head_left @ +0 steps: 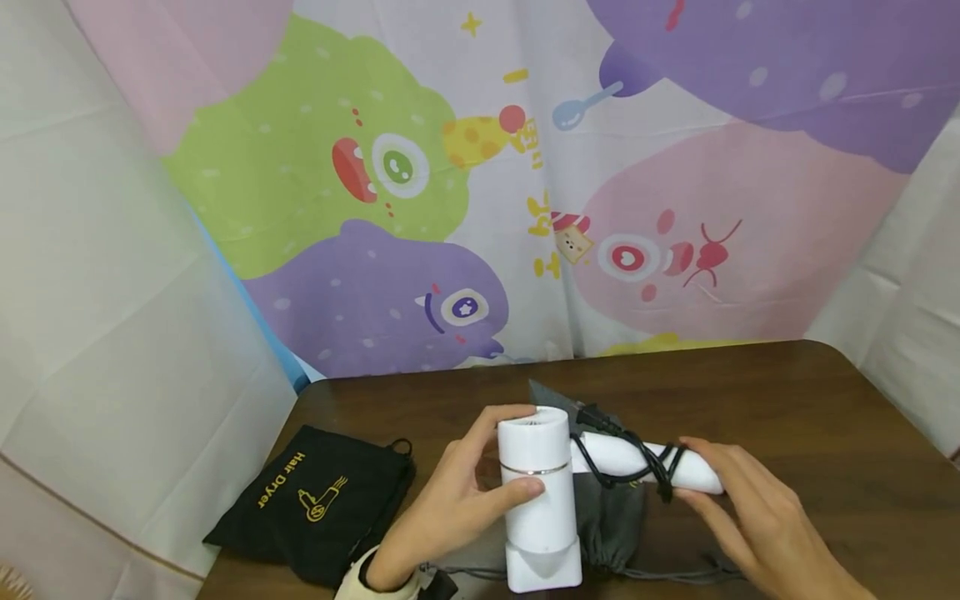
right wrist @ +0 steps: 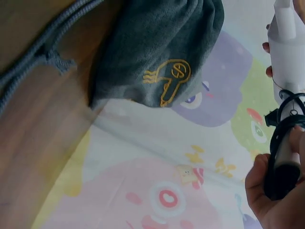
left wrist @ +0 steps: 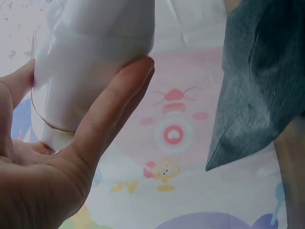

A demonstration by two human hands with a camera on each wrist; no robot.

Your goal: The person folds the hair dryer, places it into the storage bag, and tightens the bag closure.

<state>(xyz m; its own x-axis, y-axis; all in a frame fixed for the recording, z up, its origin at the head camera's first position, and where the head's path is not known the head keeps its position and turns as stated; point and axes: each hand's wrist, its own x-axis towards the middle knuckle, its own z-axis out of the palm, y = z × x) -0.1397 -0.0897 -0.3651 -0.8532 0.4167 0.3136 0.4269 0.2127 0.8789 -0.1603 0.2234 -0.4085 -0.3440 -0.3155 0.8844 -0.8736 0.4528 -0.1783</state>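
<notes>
A white hair dryer (head_left: 536,517) is held above the table, its barrel upright and its handle pointing right. My left hand (head_left: 453,496) grips the barrel, thumb across the front and fingers near the top rim. The end of the handle is between the thumb and fingers of my right hand (head_left: 765,517). A black cord (head_left: 658,462) with its plug is wound around the handle. Behind and below the dryer lies a grey drawstring pouch (head_left: 615,517), partly hidden by it. In the right wrist view, this pouch (right wrist: 157,52) shows a yellow dryer emblem.
To the left on the dark wooden table (head_left: 840,417) lies a black pouch (head_left: 300,508) lettered "Hair Dryer". The grey pouch's drawstring (head_left: 675,575) trails along the front. Behind the table hangs a cartoon-printed cloth (head_left: 525,317), with white cloth at both sides.
</notes>
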